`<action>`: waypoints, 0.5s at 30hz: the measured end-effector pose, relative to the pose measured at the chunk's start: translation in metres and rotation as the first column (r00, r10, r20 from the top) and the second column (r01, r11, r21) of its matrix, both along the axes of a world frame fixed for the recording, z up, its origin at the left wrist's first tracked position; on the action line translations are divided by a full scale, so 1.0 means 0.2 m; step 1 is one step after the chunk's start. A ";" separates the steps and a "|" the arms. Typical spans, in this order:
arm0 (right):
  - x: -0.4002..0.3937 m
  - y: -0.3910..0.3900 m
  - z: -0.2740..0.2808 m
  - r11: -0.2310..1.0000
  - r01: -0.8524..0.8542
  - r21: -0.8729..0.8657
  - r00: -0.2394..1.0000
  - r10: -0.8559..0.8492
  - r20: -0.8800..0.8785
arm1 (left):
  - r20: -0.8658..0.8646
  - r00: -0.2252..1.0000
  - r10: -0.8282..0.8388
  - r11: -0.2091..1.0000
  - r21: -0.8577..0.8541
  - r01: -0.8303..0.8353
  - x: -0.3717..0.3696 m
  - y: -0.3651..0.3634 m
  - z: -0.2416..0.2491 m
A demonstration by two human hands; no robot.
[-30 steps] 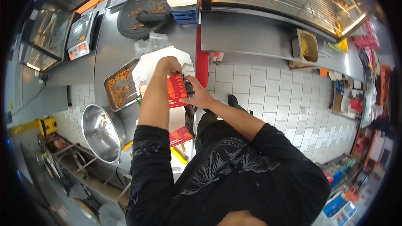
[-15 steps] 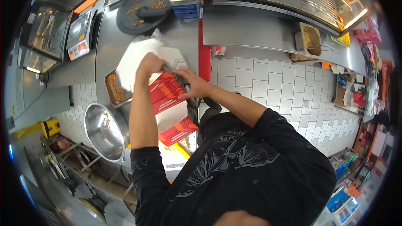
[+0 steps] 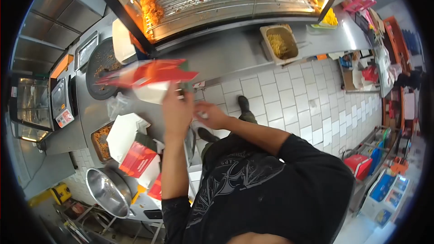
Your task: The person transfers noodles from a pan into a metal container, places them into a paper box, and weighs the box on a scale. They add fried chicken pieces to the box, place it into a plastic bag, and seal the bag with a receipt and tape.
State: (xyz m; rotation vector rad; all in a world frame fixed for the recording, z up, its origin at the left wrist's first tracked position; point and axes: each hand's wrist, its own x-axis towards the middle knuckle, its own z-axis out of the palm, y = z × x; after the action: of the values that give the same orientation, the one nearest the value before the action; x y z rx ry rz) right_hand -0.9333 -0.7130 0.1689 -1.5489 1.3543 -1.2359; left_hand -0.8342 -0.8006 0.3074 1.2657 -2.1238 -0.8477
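Observation:
My left hand [image 3: 177, 105] is closed on a red-and-white cardboard box [image 3: 156, 74], raised over the steel counter and blurred by motion. Close beside it on the right, my right hand [image 3: 211, 115] has its fingers curled inward, apart from the box. A small pale spot shows at those fingers, too small to name. Below and left of my left forearm stand more takeaway boxes [image 3: 139, 159], red with white open flaps. A clear plastic bag [image 3: 118, 105] lies on the counter above them.
A heated glass cabinet [image 3: 217, 0] with fried food stands ahead. A metal pan of yellow food [image 3: 289, 58] sits at the counter's edge. On the left are a dark round tray [image 3: 91, 74], a crumb-filled pan [image 3: 94, 147], a steel bowl [image 3: 97, 187] and a scale [image 3: 63, 116].
Both hands have left the stacked boxes and moved up toward the cabinet, my left hand carrying one box. My right hand has come off the red cardboard. The view has turned right.

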 end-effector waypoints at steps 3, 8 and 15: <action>-0.62 0.19 -0.01 0.952 0.285 -0.113 0.945 -0.299 -0.131 | 0.098 0.995 -0.017 0.998 -0.060 0.023 -0.46 0.01 -0.46; -1.68 0.36 0.23 0.748 0.577 -0.329 0.507 -0.643 -0.574 | 0.196 0.980 0.033 0.994 -0.105 -0.013 -0.99 -0.09 -0.83; -2.31 0.28 0.28 0.826 0.508 0.245 0.742 -0.276 -0.611 | 0.272 0.948 0.167 0.985 -0.094 -0.146 -1.21 -0.10 -0.96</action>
State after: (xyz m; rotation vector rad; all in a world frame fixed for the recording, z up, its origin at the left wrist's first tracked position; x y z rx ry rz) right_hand -1.3955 -0.6572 0.2253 -1.3983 2.2669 -0.6606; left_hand -1.0763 -0.8200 0.1163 1.5686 -2.2068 -0.5448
